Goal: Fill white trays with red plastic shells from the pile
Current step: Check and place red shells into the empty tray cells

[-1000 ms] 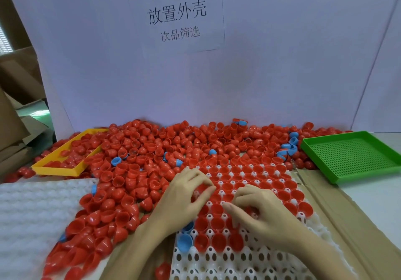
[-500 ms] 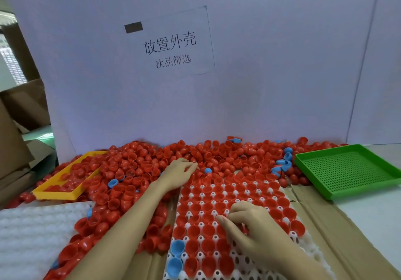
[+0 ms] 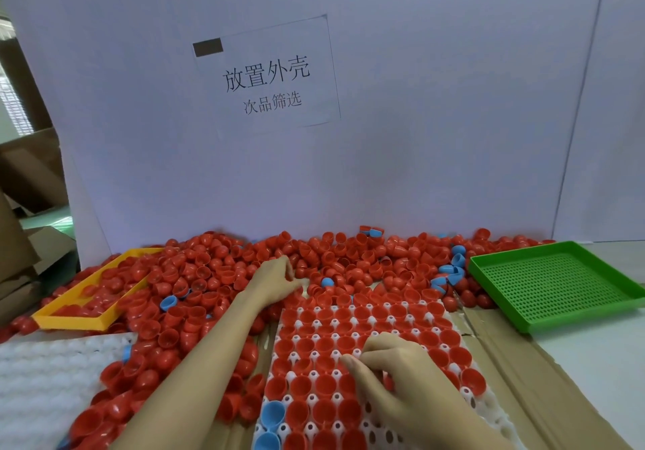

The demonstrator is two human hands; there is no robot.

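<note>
A wide pile of red plastic shells [image 3: 223,271] spreads along the back wall. A white tray [image 3: 464,395] in front of me holds rows of red shells [image 3: 324,345], with two blue ones at its near left corner. My left hand [image 3: 272,282] reaches into the pile just beyond the tray's far left corner, fingers curled around shells; what it grips is hidden. My right hand [image 3: 394,376] rests on the tray's middle, fingers bent onto the seated shells, and whether it holds one is not visible.
A yellow tray [image 3: 83,320] sits half buried in shells at the left. A second white tray [image 3: 45,380] lies at the near left. A green perforated tray [image 3: 558,285] stands at the right. Blue shells [image 3: 450,273] are scattered in the pile. Cardboard lies under the tray.
My left hand has left the tray and reached forward into the pile. My right hand has stayed on the tray. The camera has tilted upward.
</note>
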